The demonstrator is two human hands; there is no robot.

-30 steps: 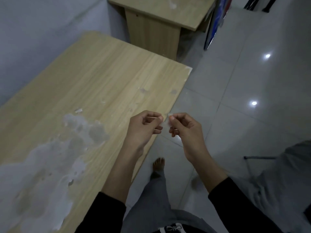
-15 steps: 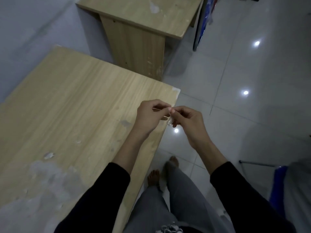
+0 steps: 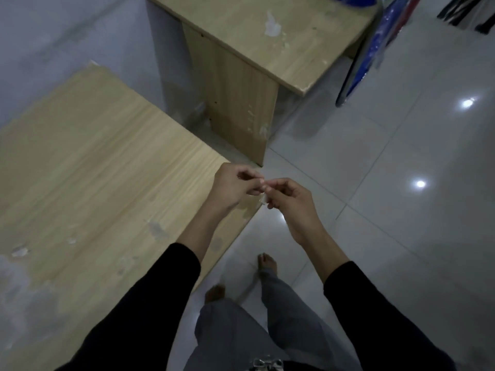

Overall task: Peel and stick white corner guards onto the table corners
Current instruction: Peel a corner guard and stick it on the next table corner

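Left hand (image 3: 233, 186) and right hand (image 3: 292, 202) both pinched the tiny white corner guard (image 3: 264, 200) with curled fingertips, right above the table (image 3: 107, 170) corner, left hand nearer it.

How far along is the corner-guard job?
Done: no guard visibly stuck anywhere; the corner nearest the hands is hidden. In hand: left-hand grip and right-hand grip pinch one white guard between them by the table edge, apparently peeling it. Left: sticking this one, then the other corners.
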